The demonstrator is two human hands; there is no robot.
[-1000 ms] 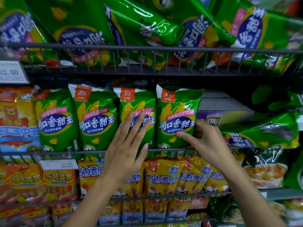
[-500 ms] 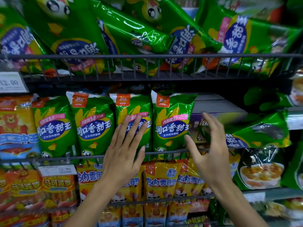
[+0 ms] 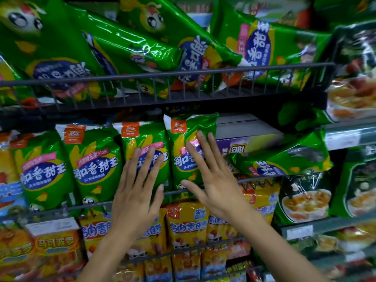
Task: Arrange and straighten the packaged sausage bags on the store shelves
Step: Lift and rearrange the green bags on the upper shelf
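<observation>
your flat hands on the green sausage bags

your left hand (image 3: 138,192) and right hand (image 3: 213,180), fingers straight and apart, press two upright glossy green plastic sausage bags (image 3: 189,151) behind the middle dark wire shelf rail (image 3: 177,192); farther up, more green bags (image 3: 126,51) lie jumbled.

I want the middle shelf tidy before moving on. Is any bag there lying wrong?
Yes. Right of the four upright green sausage bags, one green foil bag lies on its side against the purple box.
</observation>
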